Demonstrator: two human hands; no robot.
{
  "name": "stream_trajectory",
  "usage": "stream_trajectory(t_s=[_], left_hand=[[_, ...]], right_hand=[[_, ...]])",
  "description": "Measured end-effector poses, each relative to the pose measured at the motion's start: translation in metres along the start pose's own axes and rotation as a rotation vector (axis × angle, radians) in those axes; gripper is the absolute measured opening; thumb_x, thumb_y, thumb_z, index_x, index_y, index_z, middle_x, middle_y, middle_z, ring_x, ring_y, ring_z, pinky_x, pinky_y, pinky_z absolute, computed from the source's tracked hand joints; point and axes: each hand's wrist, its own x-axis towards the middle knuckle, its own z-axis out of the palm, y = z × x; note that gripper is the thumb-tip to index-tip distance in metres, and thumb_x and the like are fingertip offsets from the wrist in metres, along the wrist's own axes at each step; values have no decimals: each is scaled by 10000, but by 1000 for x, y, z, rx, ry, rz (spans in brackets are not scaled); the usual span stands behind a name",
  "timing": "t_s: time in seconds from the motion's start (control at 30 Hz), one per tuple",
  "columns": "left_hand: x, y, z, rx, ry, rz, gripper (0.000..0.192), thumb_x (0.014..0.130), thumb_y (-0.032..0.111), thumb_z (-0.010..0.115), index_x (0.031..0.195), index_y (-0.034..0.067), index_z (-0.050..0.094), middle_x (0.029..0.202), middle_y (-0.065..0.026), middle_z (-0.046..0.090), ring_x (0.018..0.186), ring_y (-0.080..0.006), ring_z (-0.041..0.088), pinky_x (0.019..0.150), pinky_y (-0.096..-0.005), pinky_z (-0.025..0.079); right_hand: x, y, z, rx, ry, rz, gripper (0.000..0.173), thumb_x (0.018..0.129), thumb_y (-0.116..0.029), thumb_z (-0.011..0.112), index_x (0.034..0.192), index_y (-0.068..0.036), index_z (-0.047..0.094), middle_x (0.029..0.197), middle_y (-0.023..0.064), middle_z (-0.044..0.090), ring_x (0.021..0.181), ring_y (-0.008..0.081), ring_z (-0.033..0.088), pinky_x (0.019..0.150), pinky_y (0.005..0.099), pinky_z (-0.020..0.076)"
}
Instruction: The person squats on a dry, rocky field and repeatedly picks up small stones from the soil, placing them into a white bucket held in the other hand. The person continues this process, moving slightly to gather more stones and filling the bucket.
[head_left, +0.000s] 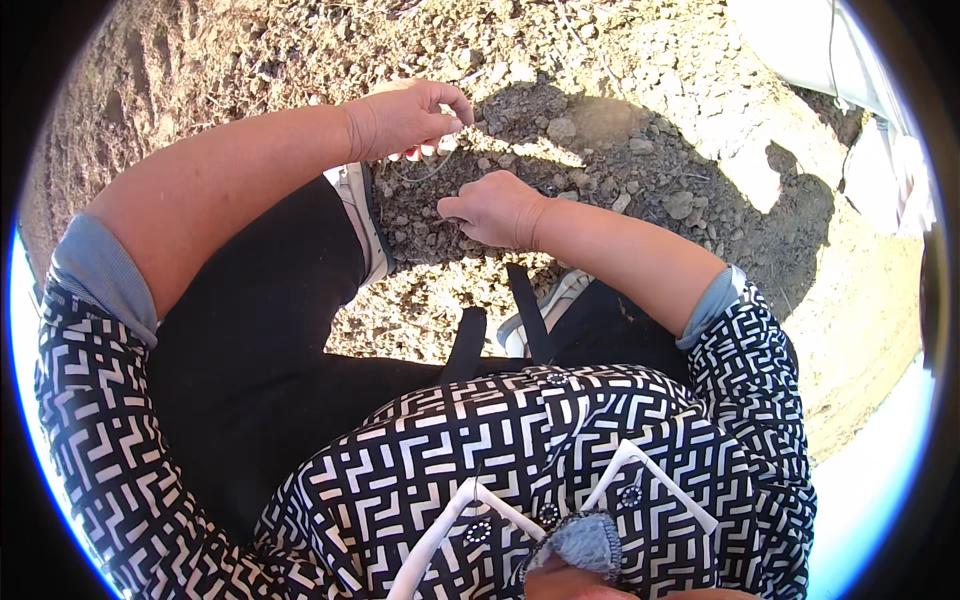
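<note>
My left hand (416, 116) is over the soil at the upper middle, its fingers curled and the thumb near the bent index finger. A thin pale strand (431, 175) loops just beneath its fingertips; whether the fingers hold it is unclear. Lower and to the right, my right hand (499, 210) has its fingers curled in, knuckles up. What might be between those fingertips is hidden. The two hands are apart, above loose, cloddy soil (525, 161) in shadow.
One shoe (358, 214) stands beside the soil below my left hand, another shoe (555, 307) below my right. Dark straps (465, 341) hang at my waist. Larger clods (679, 204) lie to the right. White sheeting (817, 52) is at the upper right.
</note>
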Motion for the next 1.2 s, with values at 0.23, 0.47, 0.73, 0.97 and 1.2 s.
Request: stream_trajectory(t_s=[0.23, 0.47, 0.73, 0.97, 1.2], left_hand=[[18, -48, 1, 733, 145, 238, 238, 930, 264, 544, 1110, 118, 603, 746, -143, 631, 720, -273, 629, 675, -407, 487], [22, -33, -45, 1351, -65, -112, 230, 890, 303, 545, 912, 114, 674, 813, -99, 676, 800, -291, 658, 703, -431, 513], [18, -42, 9, 448, 74, 182, 176, 880, 209, 635, 961, 67, 569, 616, -88, 549, 579, -195, 545, 562, -356, 451], [39, -44, 22, 748, 99, 129, 258, 873, 278, 634, 931, 47, 534, 679, -186, 606, 645, -350, 598, 622, -409, 478], [41, -39, 35, 795, 68, 235, 298, 835, 277, 669, 837, 10, 537, 655, -132, 597, 602, -267, 606, 585, -367, 490]], right_hand=[[-97, 32, -95, 1438, -336, 542, 433, 817, -97, 538, 1237, 7, 562, 793, 76, 684, 619, 117, 670, 434, 167, 428], [-154, 86, -119, 1390, 203, 517, 321, 879, -302, 632, 976, 4, 621, 709, 48, 602, 605, 110, 609, 432, 180, 397], [-124, 34, -68, 108, 55, 250, 151, 754, -170, 680, 869, -84, 633, 731, 56, 616, 694, 202, 623, 588, 295, 506], [-96, 18, -18, -605, 77, 37, 125, 700, -142, 586, 776, -43, 580, 678, 35, 537, 609, 171, 526, 500, 309, 439], [-117, 50, -99, 416, -80, 477, 44, 778, -88, 636, 816, -68, 629, 855, 71, 679, 697, 175, 654, 589, 322, 519]])
